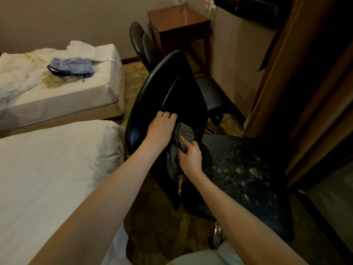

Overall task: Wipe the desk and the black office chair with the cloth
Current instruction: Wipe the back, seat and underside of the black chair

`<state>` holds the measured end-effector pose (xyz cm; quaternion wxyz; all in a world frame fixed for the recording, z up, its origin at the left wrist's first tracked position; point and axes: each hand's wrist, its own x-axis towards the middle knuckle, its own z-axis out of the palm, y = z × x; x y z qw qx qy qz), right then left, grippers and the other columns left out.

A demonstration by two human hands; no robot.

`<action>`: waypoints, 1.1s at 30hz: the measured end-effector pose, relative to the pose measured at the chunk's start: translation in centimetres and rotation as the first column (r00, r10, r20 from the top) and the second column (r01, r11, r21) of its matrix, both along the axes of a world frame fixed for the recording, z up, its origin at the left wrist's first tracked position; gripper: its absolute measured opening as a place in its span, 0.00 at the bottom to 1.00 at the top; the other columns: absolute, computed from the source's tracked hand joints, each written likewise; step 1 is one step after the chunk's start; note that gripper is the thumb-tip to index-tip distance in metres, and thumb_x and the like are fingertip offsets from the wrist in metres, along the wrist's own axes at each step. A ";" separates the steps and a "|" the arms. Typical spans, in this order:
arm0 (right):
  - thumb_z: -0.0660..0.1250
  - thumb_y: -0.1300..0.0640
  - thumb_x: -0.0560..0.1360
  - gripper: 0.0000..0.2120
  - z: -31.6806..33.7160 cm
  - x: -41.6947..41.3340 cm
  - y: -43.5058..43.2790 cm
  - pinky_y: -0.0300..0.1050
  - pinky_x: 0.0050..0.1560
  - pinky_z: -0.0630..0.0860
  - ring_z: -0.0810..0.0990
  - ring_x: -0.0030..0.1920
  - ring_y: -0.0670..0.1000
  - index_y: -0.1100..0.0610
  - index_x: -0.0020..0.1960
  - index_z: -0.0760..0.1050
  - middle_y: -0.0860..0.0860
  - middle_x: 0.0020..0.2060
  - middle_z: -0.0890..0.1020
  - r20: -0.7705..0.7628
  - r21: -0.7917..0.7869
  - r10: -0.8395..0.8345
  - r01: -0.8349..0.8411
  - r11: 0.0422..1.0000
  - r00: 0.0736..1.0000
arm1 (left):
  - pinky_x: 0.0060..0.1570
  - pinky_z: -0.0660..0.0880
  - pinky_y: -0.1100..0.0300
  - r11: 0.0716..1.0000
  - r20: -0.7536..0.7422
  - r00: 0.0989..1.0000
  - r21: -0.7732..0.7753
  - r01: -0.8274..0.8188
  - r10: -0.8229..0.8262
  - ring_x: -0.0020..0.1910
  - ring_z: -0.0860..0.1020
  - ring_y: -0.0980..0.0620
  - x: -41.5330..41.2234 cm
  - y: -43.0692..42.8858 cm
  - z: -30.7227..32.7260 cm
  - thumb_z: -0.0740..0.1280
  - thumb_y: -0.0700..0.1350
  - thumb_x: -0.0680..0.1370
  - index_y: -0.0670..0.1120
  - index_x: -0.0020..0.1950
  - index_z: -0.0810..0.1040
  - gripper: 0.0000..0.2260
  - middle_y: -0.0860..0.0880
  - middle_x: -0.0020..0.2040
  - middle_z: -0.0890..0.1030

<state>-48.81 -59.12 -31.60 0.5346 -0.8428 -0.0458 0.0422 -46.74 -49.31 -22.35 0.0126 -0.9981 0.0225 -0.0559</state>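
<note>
The black office chair (164, 88) stands in the middle of the view, its glossy backrest turned toward me and its worn, speckled seat (244, 180) at the right. My left hand (160, 127) rests on the backrest with its fingers curled over a ridge. Just right of it, my right hand (189, 155) grips a grey cloth (183, 134) and holds it against the lower backrest. Part of the cloth hangs down below the hand. A wooden desk (179, 22) stands against the far wall.
Two beds with white sheets fill the left side, the near bed (53, 180) close to the chair. A blue backpack (72, 66) lies on the far bed. Another dark chair (141, 43) stands by the desk. A brown curtain (305, 92) hangs at the right.
</note>
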 end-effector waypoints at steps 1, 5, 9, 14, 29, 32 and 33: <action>0.61 0.57 0.79 0.22 -0.7 0.5 -0.4 0.48 0.59 0.71 0.73 0.59 0.57 0.52 0.72 0.66 0.56 0.62 0.70 -0.045 -0.021 -0.005 0.004 1.000 0.999 | 0.59 0.69 0.53 1.000 0.002 1.000 0.001 0.003 -0.003 0.66 0.64 0.42 0.0 -0.1 0.0 0.59 0.33 0.77 0.42 0.72 0.63 0.23 0.42 0.67 0.69; 0.60 0.58 0.79 0.17 -4.2 3.0 -4.6 0.48 0.59 0.71 0.75 0.61 0.60 0.58 0.67 0.72 0.60 0.60 0.77 -0.379 -0.095 0.041 -0.083 0.992 0.924 | 0.60 0.69 0.53 1.000 -0.021 0.999 0.004 0.026 -0.026 0.65 0.65 0.42 -0.5 -0.4 0.1 0.59 0.34 0.78 0.42 0.70 0.66 0.20 0.42 0.65 0.70; 0.60 0.60 0.79 0.17 -3.7 5.2 -6.3 0.50 0.55 0.72 0.75 0.59 0.61 0.58 0.67 0.72 0.61 0.58 0.77 -0.334 -0.020 0.040 -0.050 0.999 0.942 | 0.59 0.68 0.53 0.998 -0.012 1.000 0.069 0.010 -0.009 0.64 0.65 0.43 0.0 -0.6 0.9 0.59 0.37 0.78 0.42 0.67 0.69 0.17 0.43 0.63 0.69; 0.60 0.59 0.79 0.22 0.3 6.7 -2.9 0.43 0.57 0.68 0.70 0.64 0.57 0.50 0.73 0.65 0.57 0.65 0.69 -0.025 -0.029 0.039 -0.039 0.999 0.999 | 0.59 0.67 0.52 0.956 -0.043 0.998 0.292 -0.021 0.035 0.64 0.66 0.41 1.5 -1.9 1.3 0.61 0.40 0.77 0.43 0.63 0.72 0.15 0.42 0.63 0.69; 0.57 0.59 0.81 0.19 -5.4 11.5 -5.7 0.48 0.57 0.69 0.72 0.60 0.65 0.58 0.72 0.66 0.61 0.68 0.64 -0.290 -0.139 0.084 -0.129 0.982 0.953 | 0.61 0.66 0.51 0.945 -0.067 0.997 0.326 -0.007 0.031 0.65 0.65 0.41 5.1 -1.8 1.2 0.60 0.45 0.79 0.43 0.62 0.73 0.13 0.42 0.64 0.69; 0.58 0.59 0.80 0.22 -2.1 11.7 -4.0 0.46 0.56 0.69 0.73 0.59 0.60 0.50 0.73 0.64 0.57 0.63 0.67 -0.104 -0.035 0.036 -0.040 0.999 0.994 | 0.60 0.67 0.52 0.932 -0.081 0.994 0.360 -0.045 0.079 0.65 0.66 0.42 5.7 -3.3 0.2 0.61 0.43 0.79 0.45 0.62 0.73 0.12 0.43 0.63 0.70; 0.59 0.59 0.79 0.22 -1.1 11.1 -3.4 0.44 0.53 0.68 0.72 0.58 0.59 0.49 0.73 0.65 0.55 0.59 0.68 -0.054 -0.015 0.019 -0.020 1.000 0.998 | 0.59 0.68 0.53 0.943 -0.073 0.993 0.328 -0.059 0.088 0.65 0.66 0.43 6.0 -3.5 -0.1 0.62 0.42 0.78 0.45 0.61 0.73 0.12 0.44 0.63 0.70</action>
